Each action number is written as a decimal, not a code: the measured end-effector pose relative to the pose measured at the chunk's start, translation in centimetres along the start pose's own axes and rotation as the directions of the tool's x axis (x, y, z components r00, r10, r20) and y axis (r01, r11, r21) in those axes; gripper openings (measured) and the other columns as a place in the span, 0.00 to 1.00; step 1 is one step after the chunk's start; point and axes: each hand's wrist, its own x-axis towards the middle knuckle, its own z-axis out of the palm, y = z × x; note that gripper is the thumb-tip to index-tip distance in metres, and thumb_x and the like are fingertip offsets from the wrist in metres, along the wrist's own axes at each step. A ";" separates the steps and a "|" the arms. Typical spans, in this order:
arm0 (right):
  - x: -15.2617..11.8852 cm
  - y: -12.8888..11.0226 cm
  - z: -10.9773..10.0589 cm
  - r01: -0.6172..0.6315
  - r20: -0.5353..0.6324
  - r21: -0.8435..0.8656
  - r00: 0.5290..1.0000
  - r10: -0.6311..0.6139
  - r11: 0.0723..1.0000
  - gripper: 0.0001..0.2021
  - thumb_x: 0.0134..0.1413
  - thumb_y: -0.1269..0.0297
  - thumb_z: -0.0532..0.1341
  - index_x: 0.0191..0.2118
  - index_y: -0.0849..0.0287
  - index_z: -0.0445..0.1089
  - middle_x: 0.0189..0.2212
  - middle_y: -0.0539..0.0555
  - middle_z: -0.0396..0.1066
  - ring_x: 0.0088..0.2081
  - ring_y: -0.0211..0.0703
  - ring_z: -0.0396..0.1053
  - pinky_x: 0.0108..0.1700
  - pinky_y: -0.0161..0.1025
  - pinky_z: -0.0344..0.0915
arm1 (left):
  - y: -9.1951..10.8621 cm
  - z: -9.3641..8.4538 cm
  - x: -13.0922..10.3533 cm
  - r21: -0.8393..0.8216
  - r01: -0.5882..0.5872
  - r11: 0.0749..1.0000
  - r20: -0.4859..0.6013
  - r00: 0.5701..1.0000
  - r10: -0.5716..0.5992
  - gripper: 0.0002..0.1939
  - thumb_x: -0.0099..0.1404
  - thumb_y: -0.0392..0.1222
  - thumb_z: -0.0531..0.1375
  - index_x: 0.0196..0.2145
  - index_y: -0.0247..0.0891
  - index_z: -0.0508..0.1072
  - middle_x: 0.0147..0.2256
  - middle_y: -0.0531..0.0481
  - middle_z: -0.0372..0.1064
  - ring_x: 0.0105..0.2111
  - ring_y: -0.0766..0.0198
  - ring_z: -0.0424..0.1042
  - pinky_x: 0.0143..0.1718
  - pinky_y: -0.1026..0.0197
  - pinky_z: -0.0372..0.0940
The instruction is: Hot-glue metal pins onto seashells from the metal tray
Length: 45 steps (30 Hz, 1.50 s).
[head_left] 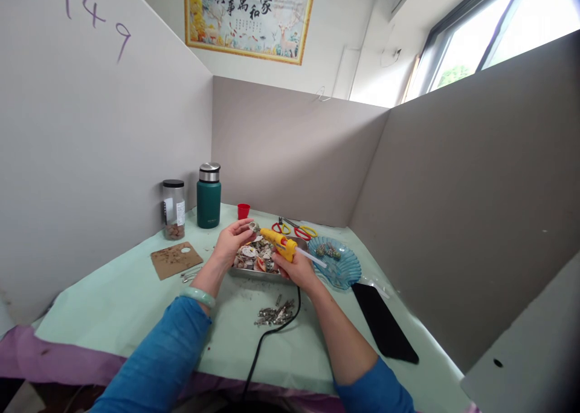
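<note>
My left hand (233, 239) pinches a small light-coloured piece (254, 226) between thumb and fingers, too small to identify. Wrapped round the handle of a yellow glue gun (283, 245) is my right hand (296, 269). The gun's nozzle points left and sits right beside the small piece. A white glue stick (312, 257) sticks out of its rear. Below both hands lies a metal tray (256, 274) full of shells and small pieces, partly hidden by them. Nearer to me, a pile of small metal clips (275, 313) rests on the green cloth.
A blue shell-shaped plate (342, 265) holds small clusters, with scissors (301, 230) behind. A black phone-like slab (385, 322) lies right; a green bottle (209, 201), jar (174, 210), red cup (243, 211) and cardboard (174, 260) stand or lie left. The black cord (263, 340) runs toward me.
</note>
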 end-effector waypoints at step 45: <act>0.0 0.0 0.0 0.031 0.000 0.025 1.000 -0.031 0.999 0.18 0.51 0.50 0.61 0.39 0.60 0.65 0.20 0.46 0.64 0.16 0.29 0.55 0.17 0.29 0.51 | 0.1 0.0 -0.1 0.031 0.017 0.999 -0.010 1.000 -0.017 0.25 0.45 0.39 0.70 0.43 0.33 0.71 0.34 0.45 0.75 0.30 0.62 0.76 0.38 0.58 0.71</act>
